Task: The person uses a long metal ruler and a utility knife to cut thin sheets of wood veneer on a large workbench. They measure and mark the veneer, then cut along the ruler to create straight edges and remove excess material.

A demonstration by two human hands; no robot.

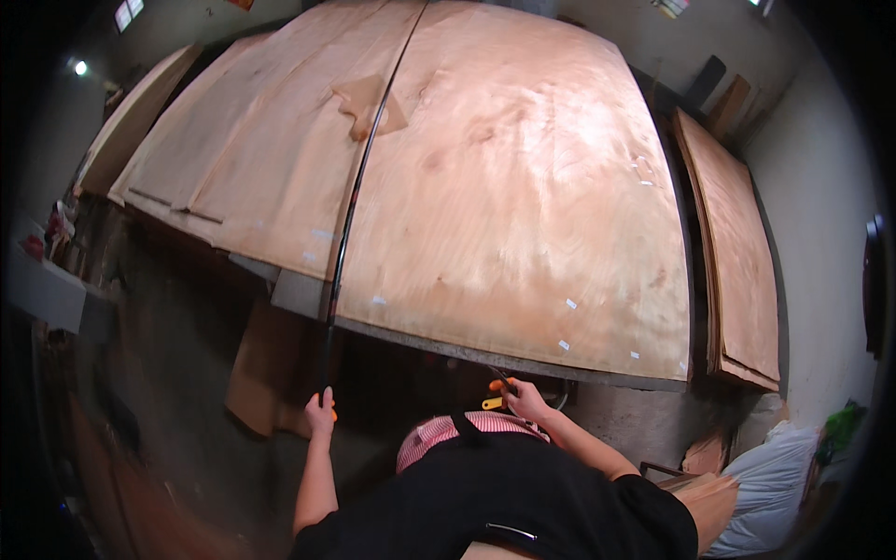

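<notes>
My left hand (pixel 320 413) is closed around the near end of a long black pole (pixel 351 207), with a bit of orange showing beside the fingers. The pole reaches away over a broad, pale wood sheet (pixel 504 187) to its far edge. Close to my waist, my right hand (pixel 527 401) is closed on a dark, thin tool; its exact kind is unclear. An orange piece (pixel 501 385) and a yellow piece (pixel 492 404) show by the fingers. Next to the pole, a small wood piece with an irregular edge (pixel 378 103) lies on the sheet.
Overlapping thin wood sheets (pixel 224 121) spread over the left of the large raised stack. More sheets (pixel 733 252) stand at the right by the wall. A brown board (pixel 263 373) leans below the stack's front edge. White plastic sacking (pixel 770 481) lies at lower right.
</notes>
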